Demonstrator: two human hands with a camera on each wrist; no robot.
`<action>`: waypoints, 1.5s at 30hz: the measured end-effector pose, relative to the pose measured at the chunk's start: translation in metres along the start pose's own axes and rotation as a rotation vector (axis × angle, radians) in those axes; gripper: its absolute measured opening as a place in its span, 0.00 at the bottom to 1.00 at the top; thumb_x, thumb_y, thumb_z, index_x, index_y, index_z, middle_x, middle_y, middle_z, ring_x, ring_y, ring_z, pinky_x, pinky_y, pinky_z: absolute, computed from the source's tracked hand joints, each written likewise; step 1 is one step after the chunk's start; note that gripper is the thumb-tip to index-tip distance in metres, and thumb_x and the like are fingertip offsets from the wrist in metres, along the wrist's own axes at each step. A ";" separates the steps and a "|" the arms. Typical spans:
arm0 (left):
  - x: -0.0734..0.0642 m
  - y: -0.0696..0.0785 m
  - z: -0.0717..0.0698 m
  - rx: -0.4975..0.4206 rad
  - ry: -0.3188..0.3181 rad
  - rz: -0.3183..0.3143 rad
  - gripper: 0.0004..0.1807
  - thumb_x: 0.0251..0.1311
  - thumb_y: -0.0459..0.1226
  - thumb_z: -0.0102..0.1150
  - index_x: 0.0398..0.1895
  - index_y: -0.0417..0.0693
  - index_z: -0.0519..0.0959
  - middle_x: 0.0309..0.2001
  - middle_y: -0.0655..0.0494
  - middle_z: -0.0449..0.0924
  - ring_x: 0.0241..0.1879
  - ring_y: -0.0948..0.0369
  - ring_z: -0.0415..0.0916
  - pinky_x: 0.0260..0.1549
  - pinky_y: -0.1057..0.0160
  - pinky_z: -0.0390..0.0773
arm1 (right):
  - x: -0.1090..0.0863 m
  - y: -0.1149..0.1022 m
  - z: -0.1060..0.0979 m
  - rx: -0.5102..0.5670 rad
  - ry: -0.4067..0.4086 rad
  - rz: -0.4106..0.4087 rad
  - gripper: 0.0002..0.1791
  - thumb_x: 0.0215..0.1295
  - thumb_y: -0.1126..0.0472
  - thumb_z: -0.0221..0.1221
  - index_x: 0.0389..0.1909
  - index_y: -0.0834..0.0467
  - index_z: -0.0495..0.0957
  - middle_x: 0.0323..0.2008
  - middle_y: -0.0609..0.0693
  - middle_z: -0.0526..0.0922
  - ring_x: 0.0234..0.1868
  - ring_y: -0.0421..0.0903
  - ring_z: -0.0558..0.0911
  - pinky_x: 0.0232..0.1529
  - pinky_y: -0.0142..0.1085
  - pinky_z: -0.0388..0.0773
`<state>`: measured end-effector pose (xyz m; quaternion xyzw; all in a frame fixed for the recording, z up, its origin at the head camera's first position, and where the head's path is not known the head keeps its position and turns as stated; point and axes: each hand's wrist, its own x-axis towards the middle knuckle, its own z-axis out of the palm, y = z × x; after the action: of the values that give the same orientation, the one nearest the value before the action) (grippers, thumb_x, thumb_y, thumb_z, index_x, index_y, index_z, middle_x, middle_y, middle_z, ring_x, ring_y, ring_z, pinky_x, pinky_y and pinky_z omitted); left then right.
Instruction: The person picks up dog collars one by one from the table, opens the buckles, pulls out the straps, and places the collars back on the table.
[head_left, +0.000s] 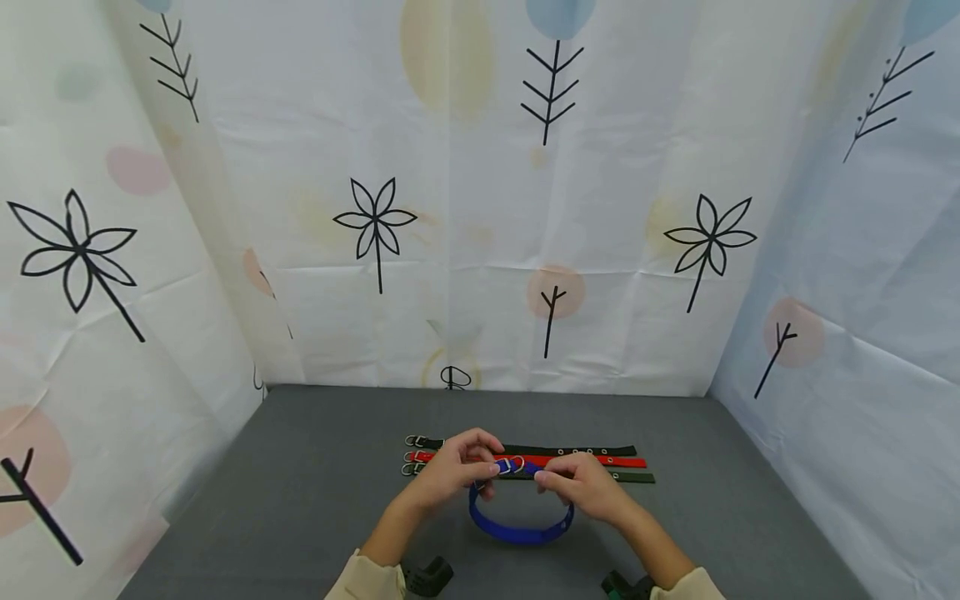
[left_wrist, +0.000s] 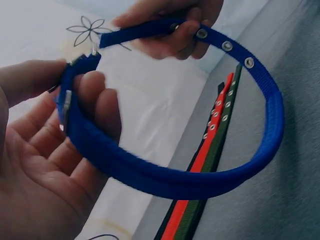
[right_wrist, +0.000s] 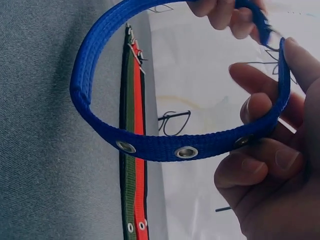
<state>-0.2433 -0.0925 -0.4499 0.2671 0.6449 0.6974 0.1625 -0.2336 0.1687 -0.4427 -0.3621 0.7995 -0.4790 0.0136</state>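
Note:
A blue padded collar (head_left: 517, 533) hangs in a loop above the table between both hands. My left hand (head_left: 459, 468) pinches its buckle end between thumb and fingers; the metal buckle (left_wrist: 65, 111) shows beside the thumb in the left wrist view. At the other end, my right hand (head_left: 588, 486) pinches the strap near its tip (left_wrist: 106, 40), which points toward the buckle end. Metal eyelets (right_wrist: 186, 152) run along the strap on the right hand's side. In the head view, a metal ring (head_left: 519, 463) lies between the two hands.
Behind the hands, a black collar (head_left: 600, 451), a red collar (head_left: 626, 462) and a dark green collar (head_left: 633, 477) lie side by side, buckles at left. The grey table (head_left: 300, 500) ends at white patterned cloth walls (head_left: 480, 333) on three sides.

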 end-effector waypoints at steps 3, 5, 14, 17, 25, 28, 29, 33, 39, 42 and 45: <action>-0.001 0.003 -0.005 -0.007 -0.030 -0.036 0.18 0.64 0.32 0.59 0.55 0.36 0.70 0.33 0.45 0.77 0.28 0.57 0.80 0.33 0.58 0.81 | -0.001 0.002 -0.005 0.037 0.009 -0.007 0.12 0.70 0.69 0.54 0.28 0.59 0.83 0.14 0.56 0.72 0.16 0.39 0.69 0.19 0.32 0.68; -0.001 0.003 -0.007 -0.016 -0.060 -0.059 0.20 0.63 0.30 0.59 0.57 0.37 0.69 0.34 0.46 0.78 0.30 0.55 0.81 0.36 0.56 0.81 | -0.003 0.004 -0.008 0.077 0.025 0.004 0.11 0.71 0.68 0.54 0.30 0.60 0.82 0.17 0.58 0.74 0.15 0.40 0.67 0.18 0.32 0.67; -0.004 -0.003 -0.011 -0.037 -0.149 -0.053 0.28 0.62 0.23 0.55 0.66 0.38 0.64 0.48 0.34 0.77 0.40 0.50 0.81 0.41 0.52 0.80 | -0.006 0.013 -0.022 0.137 0.402 0.139 0.11 0.69 0.63 0.59 0.45 0.67 0.82 0.26 0.56 0.79 0.16 0.40 0.68 0.17 0.33 0.69; -0.004 -0.003 -0.013 -0.014 -0.097 -0.033 0.31 0.60 0.19 0.54 0.67 0.41 0.65 0.51 0.37 0.75 0.42 0.45 0.80 0.40 0.51 0.80 | -0.007 0.016 -0.028 0.127 0.548 0.206 0.11 0.68 0.63 0.60 0.45 0.66 0.82 0.27 0.54 0.80 0.18 0.48 0.71 0.20 0.34 0.73; -0.004 -0.011 -0.020 0.078 0.011 0.055 0.33 0.55 0.15 0.54 0.65 0.43 0.71 0.55 0.38 0.73 0.46 0.40 0.76 0.41 0.46 0.80 | -0.013 0.044 -0.041 0.115 0.763 0.283 0.13 0.71 0.63 0.56 0.48 0.68 0.80 0.33 0.60 0.83 0.19 0.49 0.74 0.22 0.35 0.76; -0.005 -0.014 -0.024 0.104 0.052 0.062 0.28 0.56 0.17 0.57 0.61 0.39 0.73 0.54 0.37 0.74 0.46 0.43 0.77 0.41 0.49 0.80 | -0.015 0.055 -0.045 0.143 0.829 0.338 0.12 0.70 0.65 0.57 0.48 0.70 0.79 0.33 0.63 0.83 0.19 0.44 0.74 0.24 0.32 0.77; -0.006 -0.011 -0.023 0.127 0.069 0.064 0.26 0.55 0.17 0.58 0.59 0.37 0.74 0.53 0.37 0.74 0.45 0.44 0.77 0.41 0.51 0.81 | -0.016 0.059 -0.046 0.151 0.849 0.356 0.12 0.70 0.66 0.57 0.48 0.70 0.78 0.33 0.62 0.84 0.20 0.42 0.74 0.24 0.31 0.77; -0.007 -0.013 -0.028 0.234 0.131 0.044 0.21 0.55 0.23 0.64 0.54 0.38 0.78 0.50 0.42 0.78 0.45 0.48 0.77 0.40 0.59 0.80 | -0.018 0.073 -0.056 0.179 0.893 0.435 0.14 0.70 0.66 0.57 0.52 0.68 0.75 0.31 0.55 0.85 0.20 0.39 0.74 0.25 0.29 0.76; -0.006 -0.016 -0.032 0.214 0.200 0.036 0.16 0.57 0.28 0.66 0.50 0.36 0.80 0.47 0.44 0.80 0.40 0.57 0.80 0.38 0.60 0.81 | -0.020 0.088 -0.067 0.232 0.908 0.525 0.13 0.70 0.64 0.58 0.52 0.64 0.74 0.28 0.47 0.85 0.21 0.40 0.76 0.26 0.31 0.76; -0.006 -0.014 -0.031 0.222 0.241 0.047 0.12 0.58 0.27 0.65 0.46 0.34 0.80 0.44 0.43 0.81 0.38 0.58 0.81 0.37 0.63 0.80 | -0.021 0.092 -0.069 0.235 0.911 0.553 0.13 0.70 0.64 0.57 0.52 0.65 0.73 0.29 0.47 0.86 0.22 0.41 0.77 0.26 0.32 0.77; -0.006 -0.010 -0.030 0.243 0.253 0.064 0.13 0.59 0.25 0.63 0.48 0.32 0.78 0.45 0.39 0.80 0.39 0.54 0.79 0.36 0.64 0.78 | -0.021 0.096 -0.071 0.230 0.906 0.578 0.14 0.70 0.63 0.57 0.52 0.66 0.72 0.28 0.46 0.85 0.22 0.40 0.77 0.25 0.32 0.77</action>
<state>-0.2575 -0.1195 -0.4611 0.2153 0.7309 0.6472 0.0242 -0.2985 0.2618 -0.4850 0.1183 0.7349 -0.6479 -0.1615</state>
